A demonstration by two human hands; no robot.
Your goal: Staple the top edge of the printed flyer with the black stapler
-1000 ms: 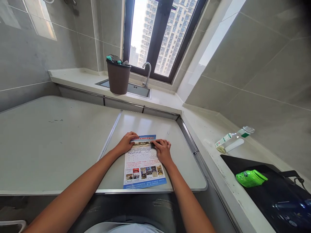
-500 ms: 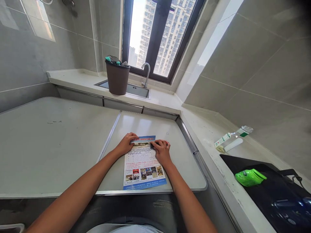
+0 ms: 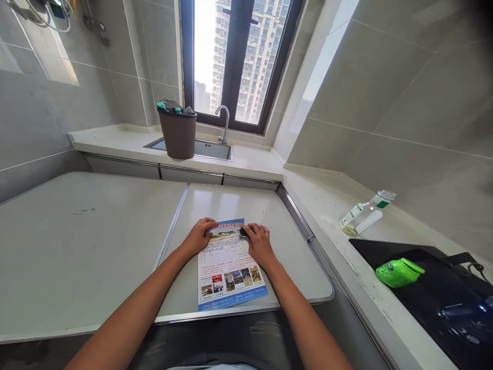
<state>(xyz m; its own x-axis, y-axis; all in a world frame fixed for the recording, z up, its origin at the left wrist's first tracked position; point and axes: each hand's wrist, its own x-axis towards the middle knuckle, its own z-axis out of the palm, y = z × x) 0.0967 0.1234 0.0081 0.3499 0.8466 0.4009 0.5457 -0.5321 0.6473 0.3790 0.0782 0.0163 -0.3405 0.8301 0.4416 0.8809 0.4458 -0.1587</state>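
A printed flyer [image 3: 225, 259] with a blue border, text and several small photos lies flat on the light grey board [image 3: 292, 246]. At its top left corner is my left hand [image 3: 198, 236], fingers bent and thumb on the paper, holding the edge. My right hand [image 3: 260, 244] is at the top right edge, fingers closed around a small black object [image 3: 243, 233] with a shiny part, too small to name. That object sits over the flyer's upper right area. Most of it is hidden by my fingers.
A brown bin [image 3: 177, 134] stands by the sink [image 3: 210, 149] and faucet [image 3: 224, 123] at the back. On the right counter [image 3: 321, 195] are a glass bottle [image 3: 365, 213], a green container [image 3: 399, 272] and a black bag [image 3: 370, 252]. A seam [image 3: 173, 223] divides the board.
The camera view has shifted slightly. My hands stay at the flyer's top corners, and the black object shows a little more clearly near the right edge.
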